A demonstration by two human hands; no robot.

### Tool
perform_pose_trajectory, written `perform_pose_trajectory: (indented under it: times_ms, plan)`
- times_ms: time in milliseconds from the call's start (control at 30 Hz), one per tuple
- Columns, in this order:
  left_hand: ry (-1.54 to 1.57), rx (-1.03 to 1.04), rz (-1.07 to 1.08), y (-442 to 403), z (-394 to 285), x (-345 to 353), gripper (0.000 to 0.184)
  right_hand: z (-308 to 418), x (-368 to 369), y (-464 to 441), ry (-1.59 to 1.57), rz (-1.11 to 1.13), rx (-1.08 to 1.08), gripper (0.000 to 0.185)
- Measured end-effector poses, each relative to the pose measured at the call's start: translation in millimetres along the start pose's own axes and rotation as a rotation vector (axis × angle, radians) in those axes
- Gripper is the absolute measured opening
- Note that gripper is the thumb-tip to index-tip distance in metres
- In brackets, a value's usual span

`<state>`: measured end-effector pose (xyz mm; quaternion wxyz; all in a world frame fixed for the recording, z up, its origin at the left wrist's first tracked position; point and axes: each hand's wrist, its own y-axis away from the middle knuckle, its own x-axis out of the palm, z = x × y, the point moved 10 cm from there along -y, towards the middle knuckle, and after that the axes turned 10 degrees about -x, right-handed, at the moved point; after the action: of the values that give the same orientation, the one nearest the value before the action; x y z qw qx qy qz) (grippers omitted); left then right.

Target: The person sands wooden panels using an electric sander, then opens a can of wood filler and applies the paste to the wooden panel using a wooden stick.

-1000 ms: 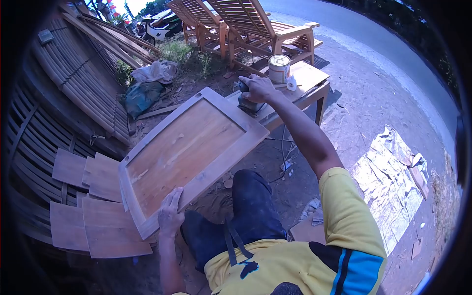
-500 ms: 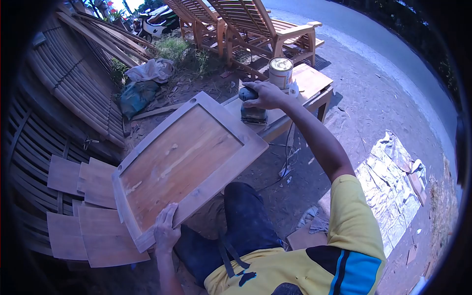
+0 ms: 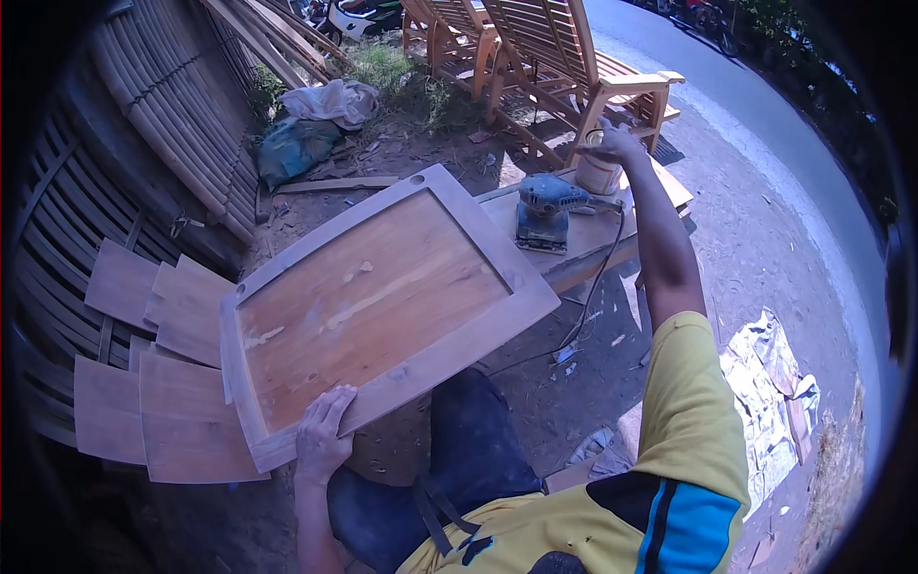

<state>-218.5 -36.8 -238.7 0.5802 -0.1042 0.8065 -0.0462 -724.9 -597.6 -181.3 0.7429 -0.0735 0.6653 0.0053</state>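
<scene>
My left hand (image 3: 323,432) grips the lower edge of a framed wooden panel (image 3: 373,297), which tilts over my legs and has pale filler streaks on its face. At the top of a tin can (image 3: 599,172), my right hand (image 3: 617,143) reaches out with its fingers apart; whether they touch the lid is unclear. A blue-grey power sander (image 3: 545,210) stands untouched on the wooden bench (image 3: 502,206), its cord hanging over the bench edge.
Several thin boards (image 3: 191,411) lie at the left beside a slatted bamboo structure (image 3: 182,105). Wooden lounge chairs (image 3: 545,43) stand behind the bench. A teal bag (image 3: 296,151) and a crumpled pale sheet (image 3: 765,411) lie on the ground.
My right hand has let go of the sander and moved right to the can. The view has shifted, while my left hand stays on the panel.
</scene>
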Motion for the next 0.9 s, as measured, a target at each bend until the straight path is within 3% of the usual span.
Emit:
perform_pose_trajectory:
  times_ms: [67,200,267,333,400,500,600,667,700,767,900]
  plan:
    - [0.007,-0.017,0.0,-4,2,1,0.068,-6,28,-12,0.044,0.02,-0.041,0.12]
    - [0.018,-0.054,0.014,-2,5,-4,0.069,4,15,-8,-0.014,0.002,0.022,0.104]
    - [0.071,0.015,0.051,-3,0,-5,0.069,3,-1,-25,0.019,-0.26,-0.075,0.1]
    - [0.017,0.018,0.043,-3,3,-2,0.069,50,-55,4,-0.002,-0.338,-0.127,0.095]
    - [-0.035,0.057,0.052,-4,0,0,0.069,108,-110,43,-0.016,-0.527,-0.287,0.09]
    - [-0.019,0.087,0.159,-11,-10,-1,0.071,208,-154,112,-0.163,-0.667,-0.794,0.088]
    - [-0.094,0.158,0.197,-15,-27,-3,0.073,304,-130,183,-0.29,-0.328,-0.976,0.088]
    - [-0.179,0.061,0.25,-16,-24,-6,0.074,362,-88,221,-0.425,-0.126,-1.137,0.091]
    - [-0.188,0.088,0.249,-18,-29,-9,0.074,388,-68,242,-0.477,-0.116,-1.27,0.092]
    - [-0.165,0.008,0.305,-17,-25,-12,0.075,422,-37,273,-0.434,-0.033,-1.348,0.096]
    - [-0.111,0.035,0.33,-25,-24,-16,0.071,442,7,295,-0.326,0.157,-1.322,0.098]
